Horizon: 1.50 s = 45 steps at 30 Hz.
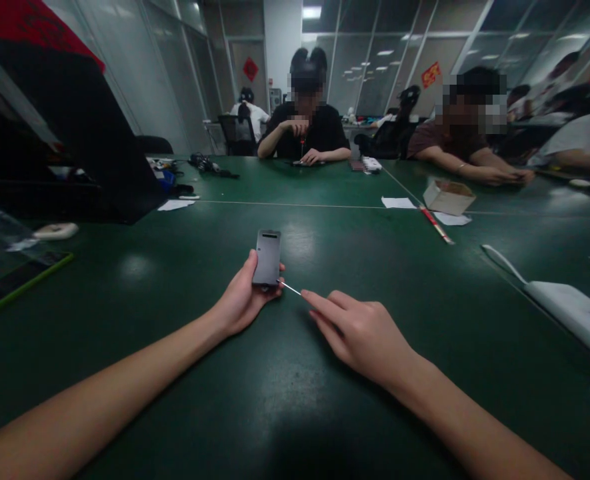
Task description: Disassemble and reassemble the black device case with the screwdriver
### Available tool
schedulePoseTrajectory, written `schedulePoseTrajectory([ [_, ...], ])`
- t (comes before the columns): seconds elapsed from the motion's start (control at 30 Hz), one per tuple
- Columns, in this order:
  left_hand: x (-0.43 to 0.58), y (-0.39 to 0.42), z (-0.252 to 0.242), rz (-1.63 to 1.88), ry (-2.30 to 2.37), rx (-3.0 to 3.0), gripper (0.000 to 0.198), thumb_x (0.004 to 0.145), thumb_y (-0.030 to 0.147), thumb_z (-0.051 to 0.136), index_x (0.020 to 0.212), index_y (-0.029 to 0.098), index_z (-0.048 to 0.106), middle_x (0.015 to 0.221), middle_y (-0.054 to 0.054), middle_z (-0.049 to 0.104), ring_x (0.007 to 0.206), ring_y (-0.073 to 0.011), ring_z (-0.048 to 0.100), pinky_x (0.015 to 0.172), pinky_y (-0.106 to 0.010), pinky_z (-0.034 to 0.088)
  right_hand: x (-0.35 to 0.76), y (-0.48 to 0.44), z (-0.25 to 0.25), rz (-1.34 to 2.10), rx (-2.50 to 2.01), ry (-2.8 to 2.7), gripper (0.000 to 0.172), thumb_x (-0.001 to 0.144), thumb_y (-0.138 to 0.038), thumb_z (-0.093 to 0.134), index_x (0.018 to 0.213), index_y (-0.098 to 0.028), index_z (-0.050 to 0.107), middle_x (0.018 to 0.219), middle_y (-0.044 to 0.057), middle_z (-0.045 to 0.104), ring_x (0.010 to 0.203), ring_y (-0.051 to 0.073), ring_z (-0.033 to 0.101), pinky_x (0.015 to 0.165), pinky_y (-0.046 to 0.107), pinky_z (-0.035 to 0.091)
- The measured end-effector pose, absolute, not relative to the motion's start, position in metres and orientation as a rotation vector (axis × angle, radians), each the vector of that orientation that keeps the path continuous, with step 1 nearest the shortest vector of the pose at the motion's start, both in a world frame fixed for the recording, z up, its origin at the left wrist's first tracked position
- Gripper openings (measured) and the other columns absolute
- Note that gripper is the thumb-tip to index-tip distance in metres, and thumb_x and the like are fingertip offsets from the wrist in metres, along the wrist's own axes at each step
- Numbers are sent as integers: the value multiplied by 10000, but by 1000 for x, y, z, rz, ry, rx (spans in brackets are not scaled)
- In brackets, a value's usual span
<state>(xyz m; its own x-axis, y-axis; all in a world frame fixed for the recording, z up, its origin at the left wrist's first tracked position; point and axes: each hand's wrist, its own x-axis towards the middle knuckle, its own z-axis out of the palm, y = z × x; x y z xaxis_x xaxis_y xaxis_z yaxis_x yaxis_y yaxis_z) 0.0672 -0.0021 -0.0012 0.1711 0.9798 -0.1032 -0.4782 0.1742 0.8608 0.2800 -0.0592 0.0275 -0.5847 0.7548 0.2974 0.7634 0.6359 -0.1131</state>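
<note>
A flat grey phone-shaped device rests upright in my left hand, the thumb along its left edge and fingers behind and under it. Near its top is a dark slot, with a small dark spot lower on the left. My right hand is closed on a slim screwdriver, whose handle is hidden inside the fingers. Its thin metal shaft points left, and the tip meets the device's lower right corner. Both hands are above the green table.
A white power strip lies at the right. Farther back are a small box, papers and a red-and-white stick. A dark panel and a green-edged tray stand at left. Across the table, people work with their hands.
</note>
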Motion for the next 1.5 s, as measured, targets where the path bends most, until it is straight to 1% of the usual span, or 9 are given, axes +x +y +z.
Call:
schedulePoseTrajectory([
  [0.1, 66, 0, -4, 1218, 790, 796, 341, 909, 501, 545, 1045, 189, 574, 971, -52, 637, 777, -144, 644, 743, -309, 546, 277, -61, 28, -83, -1207, -2568, 396, 1022, -287, 406, 1399, -220, 505, 927, 57, 647, 663, 152, 598, 589, 269, 415],
  [0.23, 68, -1, -6, 1223, 738, 803, 368, 879, 504, 601, 1037, 173, 574, 957, -50, 639, 797, -145, 647, 801, -328, 545, 276, -61, 28, -102, -1202, -2597, 398, 1024, -285, 397, 1399, -213, 511, 940, 69, 656, 670, 155, 610, 582, 267, 410],
  [0.43, 69, -1, -4, 1229, 760, 749, 351, 900, 496, 576, 989, 157, 595, 916, -49, 636, 778, -130, 628, 750, -283, 540, 277, -62, 29, -112, -1202, -2621, 400, 1024, -280, 396, 1402, -215, 508, 946, 71, 659, 669, 155, 611, 586, 266, 405],
  [0.8, 70, -2, -3, 1253, 754, 681, 363, 897, 499, 581, 998, 150, 595, 904, -52, 636, 760, -134, 629, 708, -275, 531, 275, -66, 28, -116, -1217, -2627, 392, 1025, -292, 388, 1387, -225, 523, 943, 59, 654, 676, 168, 623, 572, 276, 418],
  [1.07, 72, -3, -6, 1301, 753, 761, 459, 772, 543, 710, 979, 147, 606, 877, -44, 634, 755, -151, 602, 677, -272, 513, 271, -67, 25, -178, -1219, -2618, 407, 1003, -264, 438, 1401, -225, 511, 941, 59, 655, 640, 169, 614, 541, 275, 418],
  [1.13, 76, -7, -6, 1352, 747, 813, 452, 756, 529, 732, 986, 157, 616, 845, -29, 630, 743, -142, 591, 669, -254, 502, 265, -69, 22, -85, -1230, -2585, 408, 1000, -246, 439, 1399, -208, 513, 948, 68, 657, 653, 175, 616, 561, 280, 439],
  [1.3, 81, -12, -7, 1417, 734, 847, 394, 770, 501, 732, 944, 160, 638, 786, -17, 625, 704, -127, 580, 646, -228, 483, 252, -69, 13, 334, -1113, -2344, 366, 1003, -211, 446, 1344, -154, 565, 939, 78, 676, 775, 181, 632, 722, 291, 498],
  [1.4, 78, -7, -7, 1442, 758, 741, 402, 770, 504, 730, 941, 155, 628, 800, -17, 621, 698, -132, 590, 637, -238, 490, 253, -66, 12, 408, -1089, -2268, 344, 992, -206, 477, 1307, -145, 601, 927, 78, 686, 795, 185, 635, 752, 302, 501],
  [1.5, 74, -1, -6, 1408, 741, 620, 395, 825, 509, 667, 944, 137, 607, 803, -33, 618, 678, -137, 596, 615, -244, 492, 255, -64, 10, 430, -1099, -2242, 341, 985, -198, 487, 1301, -151, 609, 927, 75, 688, 805, 188, 637, 774, 315, 502],
])
